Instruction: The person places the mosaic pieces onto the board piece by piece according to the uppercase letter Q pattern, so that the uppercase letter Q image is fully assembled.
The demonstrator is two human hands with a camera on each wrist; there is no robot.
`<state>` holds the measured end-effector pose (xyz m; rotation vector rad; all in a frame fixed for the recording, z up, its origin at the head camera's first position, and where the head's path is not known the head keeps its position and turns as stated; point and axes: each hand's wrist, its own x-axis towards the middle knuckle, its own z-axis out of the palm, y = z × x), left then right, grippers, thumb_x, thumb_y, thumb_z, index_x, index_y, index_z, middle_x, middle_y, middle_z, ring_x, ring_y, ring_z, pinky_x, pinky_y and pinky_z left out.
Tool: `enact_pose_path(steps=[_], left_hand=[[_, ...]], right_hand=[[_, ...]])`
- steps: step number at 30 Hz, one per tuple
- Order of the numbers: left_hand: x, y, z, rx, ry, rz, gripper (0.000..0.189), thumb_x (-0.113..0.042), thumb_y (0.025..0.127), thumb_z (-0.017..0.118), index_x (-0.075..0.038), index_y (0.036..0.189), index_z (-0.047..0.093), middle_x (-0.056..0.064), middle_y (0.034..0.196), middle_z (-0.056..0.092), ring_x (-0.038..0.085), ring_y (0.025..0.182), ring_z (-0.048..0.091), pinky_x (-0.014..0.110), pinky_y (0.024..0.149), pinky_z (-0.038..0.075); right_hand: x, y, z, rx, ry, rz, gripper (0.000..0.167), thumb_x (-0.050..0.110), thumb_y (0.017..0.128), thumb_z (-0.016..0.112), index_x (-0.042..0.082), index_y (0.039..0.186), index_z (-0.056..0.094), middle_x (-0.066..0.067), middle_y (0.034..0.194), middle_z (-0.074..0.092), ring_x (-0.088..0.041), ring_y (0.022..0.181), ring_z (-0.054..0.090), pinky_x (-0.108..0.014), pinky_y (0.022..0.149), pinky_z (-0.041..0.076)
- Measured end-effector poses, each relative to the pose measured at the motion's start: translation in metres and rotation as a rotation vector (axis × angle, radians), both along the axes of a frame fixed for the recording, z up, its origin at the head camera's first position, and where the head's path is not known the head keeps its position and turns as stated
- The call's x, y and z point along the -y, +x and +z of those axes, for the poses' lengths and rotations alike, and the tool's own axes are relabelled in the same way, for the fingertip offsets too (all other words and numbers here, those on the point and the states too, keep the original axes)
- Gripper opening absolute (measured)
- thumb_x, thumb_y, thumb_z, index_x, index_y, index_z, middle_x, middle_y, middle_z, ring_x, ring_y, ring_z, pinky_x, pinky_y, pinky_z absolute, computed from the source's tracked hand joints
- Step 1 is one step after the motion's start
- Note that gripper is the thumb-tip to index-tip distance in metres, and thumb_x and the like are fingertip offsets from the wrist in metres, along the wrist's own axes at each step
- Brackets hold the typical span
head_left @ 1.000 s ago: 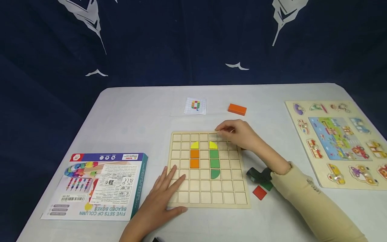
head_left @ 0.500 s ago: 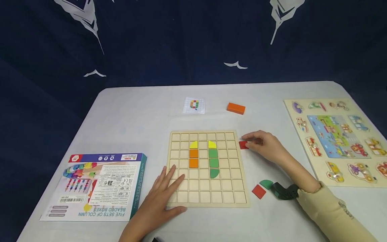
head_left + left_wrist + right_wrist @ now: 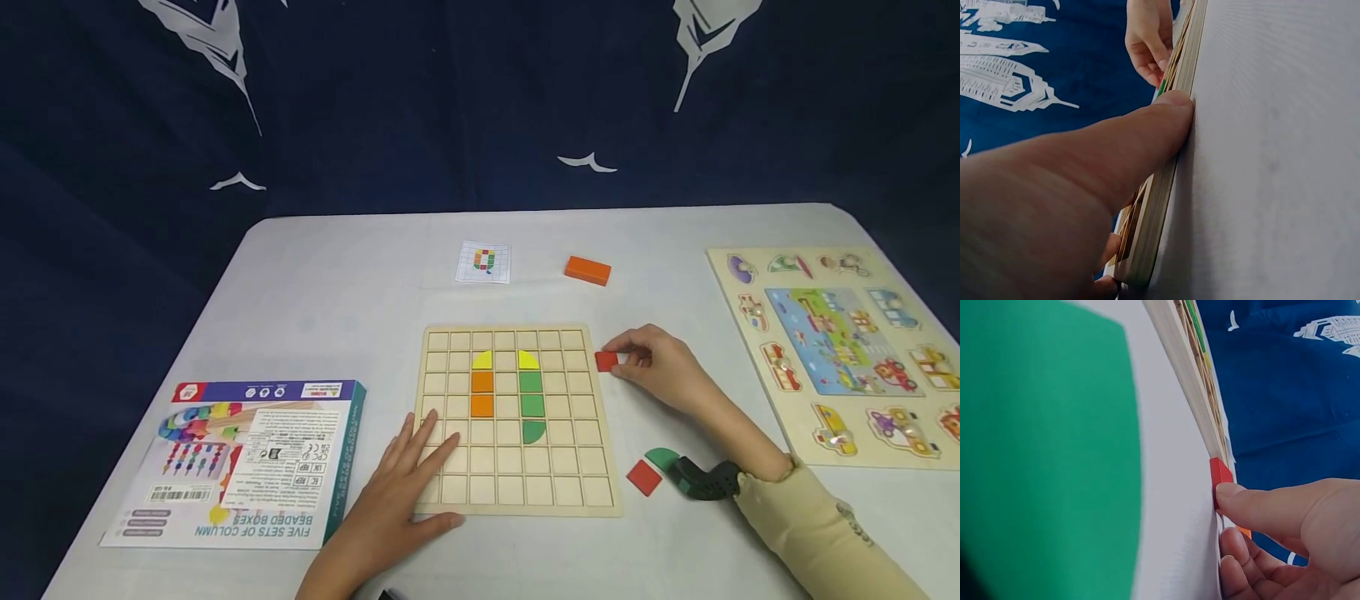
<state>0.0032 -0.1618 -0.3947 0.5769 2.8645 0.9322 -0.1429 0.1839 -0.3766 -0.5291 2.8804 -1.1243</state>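
Observation:
My left hand lies on the front left corner of the wooden grid board. Its fingers are straight, and in the left wrist view the thumb presses the board's edge. With thumb and fingers, my right hand pinches a red square tile on the table by the board's right edge; the right wrist view shows the thumb on the tile's side. In the grid sit yellow quarter-round tiles, orange square tiles, green square tiles and a green quarter-round tile.
Another red square tile and a green quarter-round tile lie near the right wrist's black camera strap. Behind the board are a pattern card and an orange block. A box stands left, a picture puzzle right.
My right hand has moved from the board's far right corner, rightward and nearer, to the red square tile, which it now pinches. The left hand has stayed put.

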Motion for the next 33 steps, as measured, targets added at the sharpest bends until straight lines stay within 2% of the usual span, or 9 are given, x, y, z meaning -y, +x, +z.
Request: enact_pose_path(steps=[7, 14, 22, 27, 33], left_hand=[[0.000, -0.001, 0.003, 0.050, -0.013, 0.001, 0.084, -0.035, 0.075, 0.077, -0.022, 0.146, 0.035, -0.002, 0.156, 0.006, 0.023, 0.140, -0.004, 0.052, 0.107, 0.013], [0.000, -0.001, 0.001, 0.019, -0.001, -0.001, 0.084, -0.032, 0.074, 0.079, -0.021, 0.146, 0.035, -0.001, 0.156, 0.007, 0.024, 0.140, -0.001, 0.055, 0.106, 0.014], [0.000, 0.000, 0.002, 0.012, -0.001, -0.003, 0.084, -0.031, 0.074, 0.079, -0.021, 0.146, 0.036, -0.001, 0.156, 0.007, 0.025, 0.140, -0.001, 0.055, 0.106, 0.015], [0.000, 0.000, 0.003, 0.023, -0.006, -0.006, 0.084, -0.032, 0.075, 0.078, -0.021, 0.146, 0.035, -0.001, 0.156, 0.006, 0.024, 0.140, -0.002, 0.054, 0.107, 0.014], [0.000, 0.000, 0.003, 0.029, -0.009, -0.016, 0.083, -0.034, 0.076, 0.077, -0.019, 0.146, 0.035, 0.000, 0.156, 0.006, 0.024, 0.140, -0.004, 0.051, 0.108, 0.011]], right_hand=[[0.002, 0.001, -0.001, -0.005, -0.015, -0.012, 0.021, -0.006, 0.076, 0.070, 0.002, 0.095, 0.064, -0.005, 0.077, 0.055, -0.019, 0.069, 0.048, -0.027, 0.058, 0.040], [0.002, -0.001, 0.001, 0.036, -0.021, -0.040, 0.014, -0.003, 0.081, 0.067, 0.002, 0.093, 0.064, -0.005, 0.078, 0.059, -0.020, 0.071, 0.055, -0.025, 0.061, 0.045], [0.005, -0.001, 0.013, 0.047, -0.074, -0.058, 0.007, -0.003, 0.085, 0.063, -0.001, 0.092, 0.065, -0.007, 0.079, 0.064, -0.021, 0.069, 0.061, -0.021, 0.060, 0.049], [0.023, -0.008, 0.021, 0.076, -0.177, -0.028, 0.007, -0.003, 0.086, 0.063, -0.003, 0.093, 0.064, -0.011, 0.081, 0.064, -0.023, 0.070, 0.065, -0.021, 0.061, 0.051], [0.062, -0.019, 0.026, 0.136, -0.258, 0.052, 0.007, -0.001, 0.087, 0.063, -0.002, 0.094, 0.064, -0.010, 0.080, 0.063, -0.026, 0.071, 0.065, -0.025, 0.064, 0.052]])
